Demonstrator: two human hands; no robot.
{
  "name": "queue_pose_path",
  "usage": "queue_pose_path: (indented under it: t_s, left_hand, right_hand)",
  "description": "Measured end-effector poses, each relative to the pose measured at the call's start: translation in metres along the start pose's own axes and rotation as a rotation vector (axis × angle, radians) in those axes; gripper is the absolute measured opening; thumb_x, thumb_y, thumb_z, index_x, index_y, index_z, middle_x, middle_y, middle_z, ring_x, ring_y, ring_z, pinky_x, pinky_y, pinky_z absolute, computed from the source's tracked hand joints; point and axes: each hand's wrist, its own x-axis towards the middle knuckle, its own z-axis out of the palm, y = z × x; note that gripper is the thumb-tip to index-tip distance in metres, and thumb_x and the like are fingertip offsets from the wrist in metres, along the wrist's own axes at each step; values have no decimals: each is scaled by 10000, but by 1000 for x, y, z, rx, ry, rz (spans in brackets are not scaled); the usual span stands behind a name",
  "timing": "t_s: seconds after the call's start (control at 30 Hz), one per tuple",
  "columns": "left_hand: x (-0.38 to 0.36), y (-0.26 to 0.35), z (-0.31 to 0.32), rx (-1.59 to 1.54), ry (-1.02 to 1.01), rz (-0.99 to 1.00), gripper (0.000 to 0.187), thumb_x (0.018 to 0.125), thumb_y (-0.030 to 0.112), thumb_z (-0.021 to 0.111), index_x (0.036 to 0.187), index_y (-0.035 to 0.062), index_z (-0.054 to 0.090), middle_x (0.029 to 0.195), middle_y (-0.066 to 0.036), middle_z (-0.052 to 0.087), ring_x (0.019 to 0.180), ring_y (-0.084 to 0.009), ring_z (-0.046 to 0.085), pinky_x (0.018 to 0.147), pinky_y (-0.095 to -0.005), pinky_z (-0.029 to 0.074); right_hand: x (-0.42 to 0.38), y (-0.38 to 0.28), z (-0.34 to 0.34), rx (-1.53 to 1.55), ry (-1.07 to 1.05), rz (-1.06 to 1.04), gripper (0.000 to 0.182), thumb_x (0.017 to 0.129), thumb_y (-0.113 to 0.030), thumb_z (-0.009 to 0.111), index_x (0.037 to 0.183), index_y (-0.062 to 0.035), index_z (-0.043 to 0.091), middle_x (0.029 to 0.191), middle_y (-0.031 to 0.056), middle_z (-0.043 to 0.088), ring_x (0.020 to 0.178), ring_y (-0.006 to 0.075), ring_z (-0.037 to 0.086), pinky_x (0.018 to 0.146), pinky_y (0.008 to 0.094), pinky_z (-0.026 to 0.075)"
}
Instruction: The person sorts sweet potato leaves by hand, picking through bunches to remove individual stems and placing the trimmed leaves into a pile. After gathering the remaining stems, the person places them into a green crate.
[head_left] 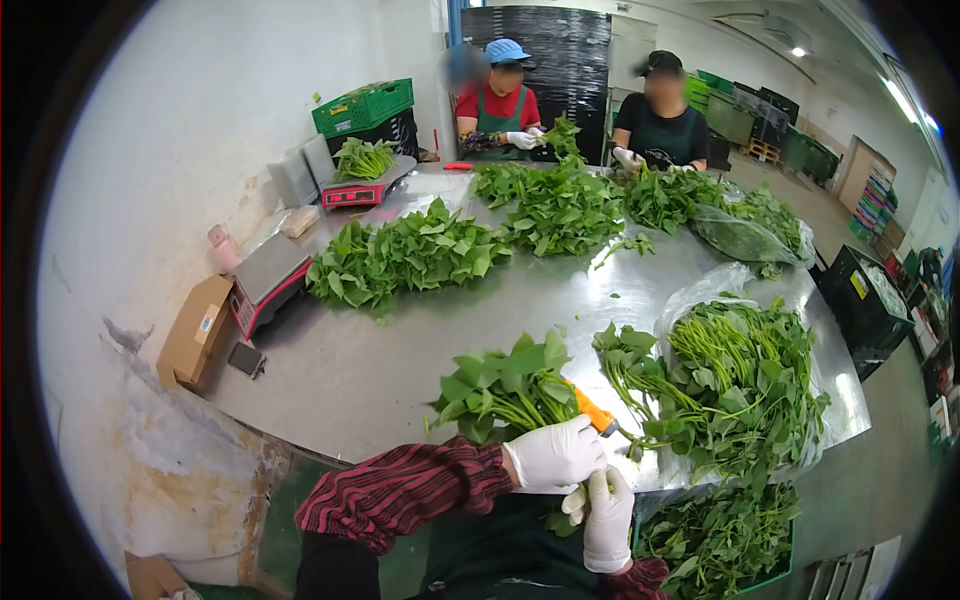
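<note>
My left hand (555,452), in a white glove, is closed at the table's front edge. An orange-handled tool (594,408) sticks out above its fingers, beside a bunch of leafy green stems (510,390). Just to the right and lower, my right hand (607,520), also gloved, has its fingers pinched together near the left fingertips. What lies between its fingers is too small to make out. A large heap of greens (740,375) rests on clear plastic to the right of both hands.
Leafy piles (405,255) line the metal table (370,385). Two scales (270,280) stand at the left, near a cardboard box (195,330). Two people (505,105) work across the table. A crate of greens (720,535) sits below the front edge; a black crate (866,305) is at right.
</note>
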Motion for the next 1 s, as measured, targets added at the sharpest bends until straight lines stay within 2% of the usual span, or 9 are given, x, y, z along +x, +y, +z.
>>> queue_pose_path:
  t_s: [0.1,0.23,0.27,0.53,0.7,0.77,0.87,0.93,1.0]
  left_hand:
    - [11,-1,2,107,37,4,177,719,245,543,759,73,541,713,-25,524,749,-190,531,733,-311,415]
    - [20,2,17,124,-47,-52,108,726,180,533,757,86,576,767,-37,569,869,-192,565,892,-329,419]
    - [23,4,19,87,-96,-121,133,737,164,522,824,91,593,846,-46,592,952,-200,559,994,-359,371]
    - [33,15,-2,-85,57,-324,388,776,164,500,1154,102,561,1122,-96,551,1129,-234,483,1069,-432,276]
    - [14,39,-48,-185,194,-304,412,775,138,505,1179,75,545,1139,-96,544,1100,-240,503,981,-406,388]
    - [2,54,-45,-181,288,-313,371,732,129,546,1087,30,586,1004,-68,582,925,-208,565,808,-335,471]
    - [-20,64,-42,-191,235,-353,350,718,140,566,1053,47,608,891,-43,589,804,-190,570,710,-317,465]
    - [-33,64,-39,-114,194,-552,311,697,133,602,999,71,634,777,-19,582,703,-185,558,623,-313,447]
    - [-41,60,-37,-80,368,-670,224,710,114,647,933,92,655,707,-12,572,653,-195,559,565,-316,439]
  right_hand:
    - [6,10,-4,63,42,-101,277,960,-254,442,785,-41,469,529,36,522,388,69,412,366,210,310]
    - [12,11,-8,182,50,-148,345,972,-313,418,750,-52,462,496,-9,399,374,64,344,362,213,295]
    - [15,12,-12,248,45,-144,338,972,-305,417,755,-51,464,501,-10,399,375,64,340,361,214,296]
    - [25,12,-28,410,26,-82,228,968,-276,437,896,-72,508,507,-46,366,387,42,319,361,196,272]
    - [34,19,-48,542,-31,-125,232,969,-262,439,946,-48,526,506,-67,353,391,32,307,359,184,265]
    - [34,10,-50,508,22,-67,317,964,-293,447,966,9,545,491,-62,367,380,41,295,380,195,256]
    - [38,15,-58,562,-4,-71,327,970,-281,434,987,28,540,483,-60,356,382,34,282,380,193,251]
    - [39,15,-60,574,-23,-78,321,971,-275,432,988,27,536,483,-58,357,382,34,282,379,191,252]
    - [40,14,-61,647,-2,-67,319,969,-279,434,970,27,526,478,-53,355,376,38,278,376,189,255]
